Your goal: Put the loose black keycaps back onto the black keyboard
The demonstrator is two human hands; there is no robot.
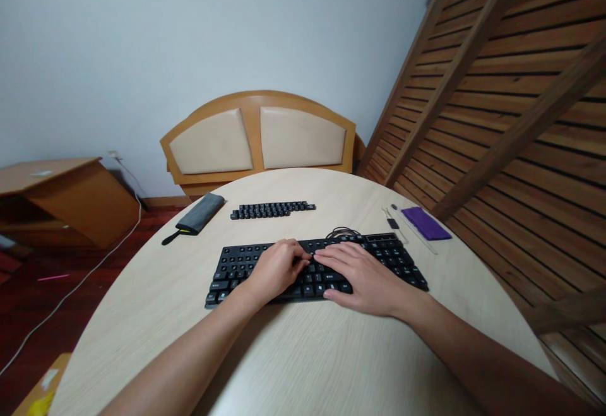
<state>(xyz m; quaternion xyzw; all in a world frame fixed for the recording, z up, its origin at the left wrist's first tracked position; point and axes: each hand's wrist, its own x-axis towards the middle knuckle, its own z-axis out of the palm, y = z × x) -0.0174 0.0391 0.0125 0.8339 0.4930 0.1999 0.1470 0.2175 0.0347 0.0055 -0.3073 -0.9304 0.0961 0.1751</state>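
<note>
A black keyboard (pixel 296 291) lies across the middle of the table, and on its upper left bare key sockets show where keycaps are off. My left hand (pixel 279 271) is closed in a pinch over the keyboard's centre; whatever sits between thumb and fingertips is hidden. Beside it, my right hand (pixel 362 274) rests on the keys with fingers stretched out and the thumb lower down near the front edge. The fingertips of both hands almost meet. Behind the keyboard, loose black keycaps (pixel 272 209) stand lined up in rows.
A dark grey pouch (pixel 201 214) with a strap lies at the table's (pixel 360 359) left. Toward the right are a purple cloth (pixel 426 223), a small black-and-white brush-like tool (pixel 392 222) and a thin stick (pixel 419 234). The keyboard's coiled cable (pixel 343 231) lies behind it.
</note>
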